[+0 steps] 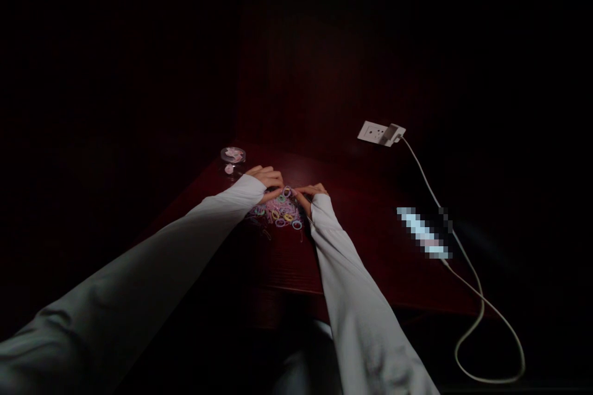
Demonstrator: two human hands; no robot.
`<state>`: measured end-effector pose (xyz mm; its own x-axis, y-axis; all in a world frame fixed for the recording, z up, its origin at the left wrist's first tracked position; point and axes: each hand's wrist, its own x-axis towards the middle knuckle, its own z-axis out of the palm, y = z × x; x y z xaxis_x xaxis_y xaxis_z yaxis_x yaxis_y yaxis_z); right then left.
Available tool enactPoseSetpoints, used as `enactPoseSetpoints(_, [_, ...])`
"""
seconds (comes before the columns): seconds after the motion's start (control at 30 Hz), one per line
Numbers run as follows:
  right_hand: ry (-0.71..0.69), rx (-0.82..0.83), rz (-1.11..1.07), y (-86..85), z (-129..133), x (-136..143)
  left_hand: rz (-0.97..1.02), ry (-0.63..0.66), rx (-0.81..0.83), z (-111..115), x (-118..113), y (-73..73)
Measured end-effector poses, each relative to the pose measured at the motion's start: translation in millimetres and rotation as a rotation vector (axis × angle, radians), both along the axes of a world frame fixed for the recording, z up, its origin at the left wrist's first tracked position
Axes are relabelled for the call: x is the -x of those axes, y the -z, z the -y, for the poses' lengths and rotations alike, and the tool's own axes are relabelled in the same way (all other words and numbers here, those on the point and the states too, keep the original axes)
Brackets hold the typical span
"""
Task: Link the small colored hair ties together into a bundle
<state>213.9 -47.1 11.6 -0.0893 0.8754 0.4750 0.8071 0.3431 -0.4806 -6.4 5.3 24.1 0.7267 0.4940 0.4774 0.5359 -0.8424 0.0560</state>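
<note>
A pile of small coloured hair ties [274, 212] lies on the dark red table, in pink, purple, yellow and blue. Above the pile's far side a purple hair tie [287, 192] is raised between my two hands. My left hand [267, 180] reaches over the pile, its thumb and fingers closed at the tie's left edge. On the other side my right hand [311, 194] pinches the same tie between thumb and forefinger. The fingertips are small and dim in this view. Long light grey sleeves cover both arms.
A clear round container [233, 157] with pinkish contents stands at the table's far left. To the right lies a lit, pixelated phone-like device [424, 233]; its white cable [479, 296] loops past the table edge up to a charger in a wall socket [373, 132].
</note>
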Motion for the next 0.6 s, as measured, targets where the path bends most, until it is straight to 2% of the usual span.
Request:
enactPoseSetpoints(0.17, [0.006, -0.038, -0.035, -2.1, 5.2, 1.5, 0.031, -0.115, -0.038, -13.5, 1.4, 6.8])
enactPoseSetpoints(0.3, [-0.001, -0.097, -0.059, -12.3, 13.2, 0.8, 0.067, -0.146, -0.079, -17.2, 3.6, 7.9])
enactPoseSetpoints(0.43, [0.109, -0.198, -0.028, -22.9, 19.9, -3.0, 0.087, -0.155, -0.071, -16.9, -1.8, 13.6])
enactPoseSetpoints(0.53, [0.203, -0.21, -0.024, -20.4, 18.8, -1.5, 0.037, -0.118, -0.044, -16.9, -4.5, 17.0])
enactPoseSetpoints(0.6, [0.167, -0.168, 0.017, -13.8, 16.9, 2.0, 0.026, -0.116, -0.038, -17.2, -4.2, 17.7])
